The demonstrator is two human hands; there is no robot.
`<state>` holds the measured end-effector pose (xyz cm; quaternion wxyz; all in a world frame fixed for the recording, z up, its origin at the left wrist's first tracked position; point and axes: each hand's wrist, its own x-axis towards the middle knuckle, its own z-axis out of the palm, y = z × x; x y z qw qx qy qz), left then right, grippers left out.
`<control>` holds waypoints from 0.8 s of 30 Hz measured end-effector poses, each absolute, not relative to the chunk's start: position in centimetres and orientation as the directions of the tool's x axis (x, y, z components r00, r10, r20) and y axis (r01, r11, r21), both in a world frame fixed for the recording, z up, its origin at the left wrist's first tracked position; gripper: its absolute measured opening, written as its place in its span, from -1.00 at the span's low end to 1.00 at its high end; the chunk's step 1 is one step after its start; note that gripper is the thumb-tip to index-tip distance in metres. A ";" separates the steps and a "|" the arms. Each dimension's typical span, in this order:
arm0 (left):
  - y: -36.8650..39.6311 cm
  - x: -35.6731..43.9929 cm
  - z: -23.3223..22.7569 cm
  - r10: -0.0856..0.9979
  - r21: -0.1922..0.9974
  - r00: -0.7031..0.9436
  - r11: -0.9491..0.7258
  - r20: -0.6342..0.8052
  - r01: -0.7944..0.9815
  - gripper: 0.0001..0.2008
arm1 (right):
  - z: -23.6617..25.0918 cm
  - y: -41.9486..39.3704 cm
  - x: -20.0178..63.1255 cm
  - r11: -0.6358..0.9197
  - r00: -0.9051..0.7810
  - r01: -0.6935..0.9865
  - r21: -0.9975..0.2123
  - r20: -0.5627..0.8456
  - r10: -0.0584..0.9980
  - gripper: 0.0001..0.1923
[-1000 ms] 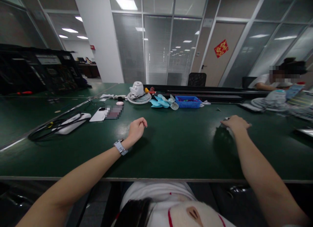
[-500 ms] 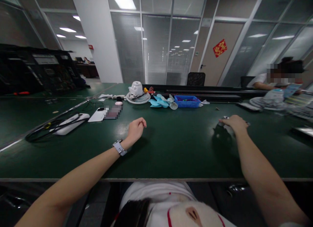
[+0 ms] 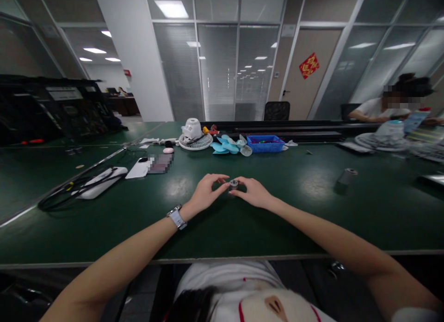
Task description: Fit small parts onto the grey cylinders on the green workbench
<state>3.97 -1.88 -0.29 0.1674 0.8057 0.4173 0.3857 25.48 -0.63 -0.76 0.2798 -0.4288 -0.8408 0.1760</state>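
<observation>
Near the middle of the table, a small grey metal cylinder (image 3: 233, 184) with a round, hole-marked top stands upright between my two hands; its lower part is partly hidden. My left hand (image 3: 207, 191), with a watch on the wrist, comes from the left, its thumb and forefinger closed at the cylinder's edge. From the other side, the thumb and fingers of my right hand (image 3: 255, 191) pinch the same piece. A second metal cylinder (image 3: 348, 176) lies or leans on the table well to the right, apart from both hands.
Ahead are a white fan body (image 3: 194, 135), blue fan blades (image 3: 227, 145) and a blue basket (image 3: 265, 144). On the left lie a white phone (image 3: 138, 168) and a white power bank with black cable (image 3: 102, 183). Another person (image 3: 378, 109) sits far right.
My right hand has moved from the right side to the middle and now grips a small metal cylinder. My left hand has shifted right to meet it. The second cylinder at right is now uncovered.
</observation>
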 end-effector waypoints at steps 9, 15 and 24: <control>-1.5 5.5 -0.1 0.756 0.537 0.335 -0.642 0.562 0.547 -0.77 | -2.3 -0.6 25.0 0.601 -0.493 0.541 -0.588 0.358 0.793 -0.61; -0.3 3.4 -0.7 0.789 0.524 0.316 -0.594 0.526 0.610 -0.79 | -2.0 -0.8 25.2 0.611 -0.497 0.539 -0.580 0.366 0.787 -0.58; 1.3 1.7 -2.9 0.836 0.427 0.436 -0.547 0.335 0.720 -0.83 | -1.7 -1.2 25.3 0.627 -0.498 0.590 -0.508 0.382 0.779 -0.59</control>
